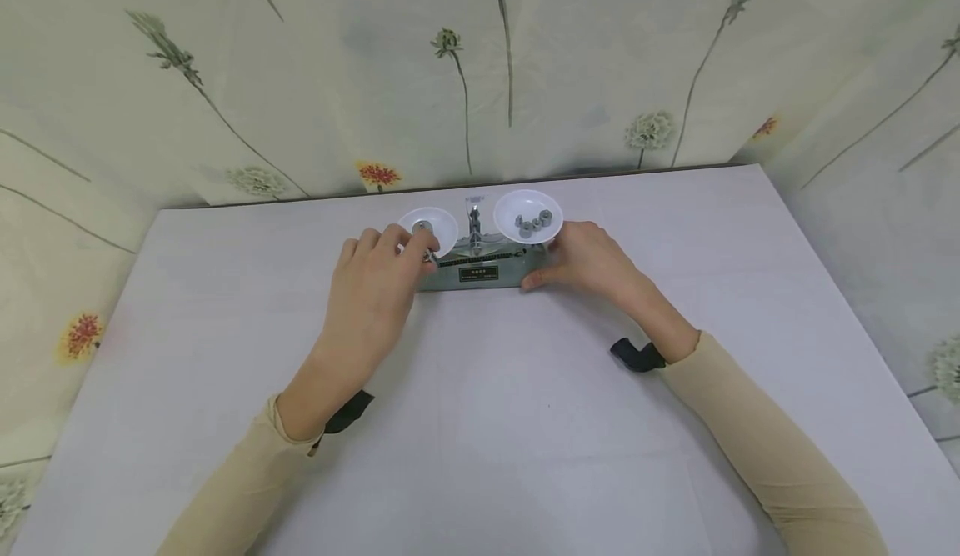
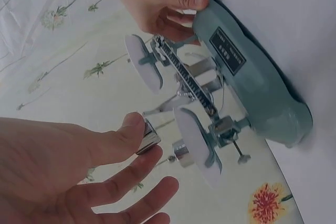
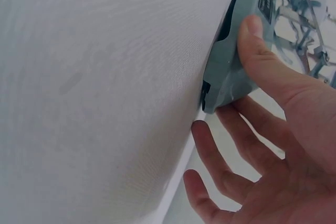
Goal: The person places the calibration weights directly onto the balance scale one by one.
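A green balance scale [image 1: 442,278] with two white pans stands near the table's back edge. Between thumb and index finger, my left hand [image 1: 375,289] pinches a small shiny metal piece [image 2: 148,139] above the front of the left pan [image 1: 448,227]; its exact kind is unclear. On that pan sits a cylindrical metal weight with a knob [image 2: 182,153]. Several small grey metal pieces [image 1: 527,229] lie in the right pan [image 1: 510,206]. My right hand [image 1: 592,260] grips the right end of the scale's base, thumb in front and fingers behind.
A white cloth covers the table [image 1: 495,423]. Flower-patterned fabric [image 1: 315,81] hangs behind and at both sides. Dark straps [image 1: 636,356] show at the wrists. The scale's graduated beam [image 2: 184,74] runs between the pans.
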`<action>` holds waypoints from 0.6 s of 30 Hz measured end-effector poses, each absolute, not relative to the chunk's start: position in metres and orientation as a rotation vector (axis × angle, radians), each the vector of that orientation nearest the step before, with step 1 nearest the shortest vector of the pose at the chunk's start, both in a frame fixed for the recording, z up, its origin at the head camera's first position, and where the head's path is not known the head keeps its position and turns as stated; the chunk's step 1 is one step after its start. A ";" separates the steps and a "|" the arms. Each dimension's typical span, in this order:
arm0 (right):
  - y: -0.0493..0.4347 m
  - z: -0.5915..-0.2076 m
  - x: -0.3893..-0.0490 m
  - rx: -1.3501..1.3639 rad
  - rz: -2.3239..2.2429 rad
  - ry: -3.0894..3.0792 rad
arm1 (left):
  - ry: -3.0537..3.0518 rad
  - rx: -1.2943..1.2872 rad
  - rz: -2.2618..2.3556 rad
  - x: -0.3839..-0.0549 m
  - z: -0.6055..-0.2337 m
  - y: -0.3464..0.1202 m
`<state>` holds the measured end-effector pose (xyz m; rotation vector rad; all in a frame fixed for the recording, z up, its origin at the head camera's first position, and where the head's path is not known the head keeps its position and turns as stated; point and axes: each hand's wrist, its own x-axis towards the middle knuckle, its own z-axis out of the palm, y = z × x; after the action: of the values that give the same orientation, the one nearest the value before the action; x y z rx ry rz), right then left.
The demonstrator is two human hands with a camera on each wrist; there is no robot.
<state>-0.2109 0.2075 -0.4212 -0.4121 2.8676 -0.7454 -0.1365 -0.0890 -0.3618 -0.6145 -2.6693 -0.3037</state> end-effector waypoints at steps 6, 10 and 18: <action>0.207 -0.420 -0.210 -0.394 -0.744 2.866 | -2.665 -0.530 -0.339 -0.145 -0.361 -0.098; 0.207 -0.420 -0.210 -0.400 -0.738 2.870 | -2.651 -0.492 -0.357 -0.149 -0.363 -0.101; 0.207 -0.421 -0.210 -0.405 -0.753 2.862 | -2.677 -0.461 -0.365 -0.158 -0.365 -0.102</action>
<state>-0.2098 0.2073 -0.4211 -0.4048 2.8622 -0.7533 -0.1576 -0.1024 -0.3648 -0.4614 -2.6765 -0.3646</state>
